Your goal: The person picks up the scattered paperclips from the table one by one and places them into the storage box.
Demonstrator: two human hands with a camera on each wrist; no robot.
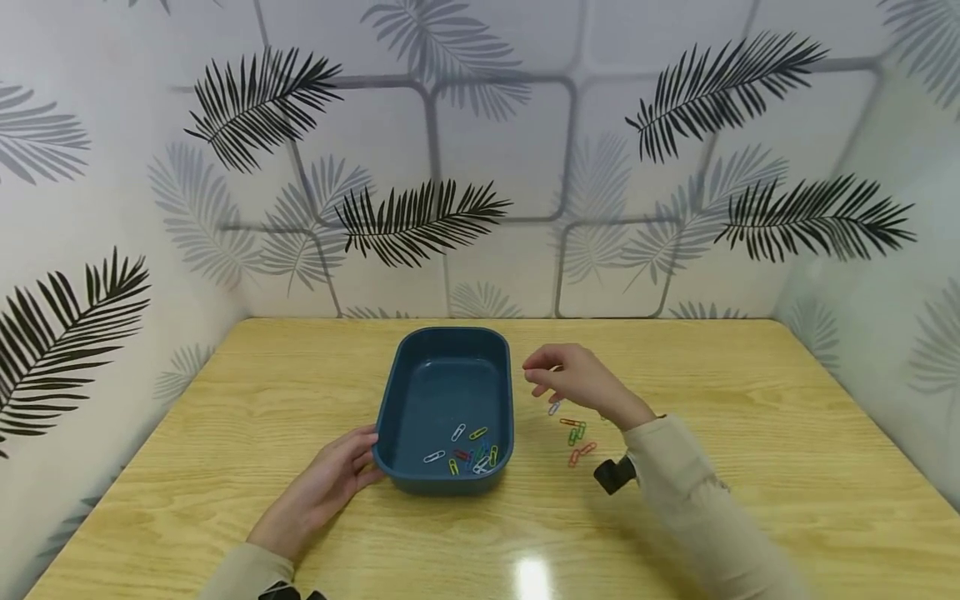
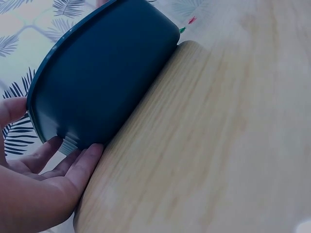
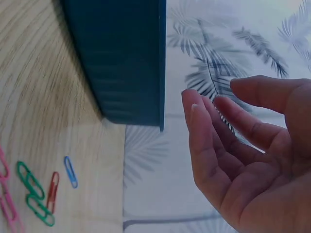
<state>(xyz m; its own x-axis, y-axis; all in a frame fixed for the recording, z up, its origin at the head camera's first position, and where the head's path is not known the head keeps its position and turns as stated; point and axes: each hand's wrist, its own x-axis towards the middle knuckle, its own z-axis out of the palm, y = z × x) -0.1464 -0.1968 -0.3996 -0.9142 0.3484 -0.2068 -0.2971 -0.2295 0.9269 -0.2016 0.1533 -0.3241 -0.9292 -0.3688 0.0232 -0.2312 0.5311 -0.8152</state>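
A dark blue plastic bin (image 1: 446, 482) stands on the table, with several coloured paper clips (image 1: 458, 432) gathered in its near end. My left hand (image 1: 333, 479) rests against the bin's near left corner. In the left wrist view the thumb lies at the rim and the fingertips touch the outer wall low down. Off the bin's right side hovers my right hand (image 1: 577, 379), fingers loosely bent and apart from the thumb, nothing between them. Beneath it on the wood lie a blue paper clip (image 3: 71, 172), a red paper clip (image 3: 53, 191), green paper clips (image 3: 30, 180) and pink paper clips (image 3: 8, 204).
The wooden table (image 1: 300, 375) ends at a pale wall (image 1: 510, 275) printed with palm leaves, which also closes in on both sides. A bright reflection shows on the tabletop near the front.
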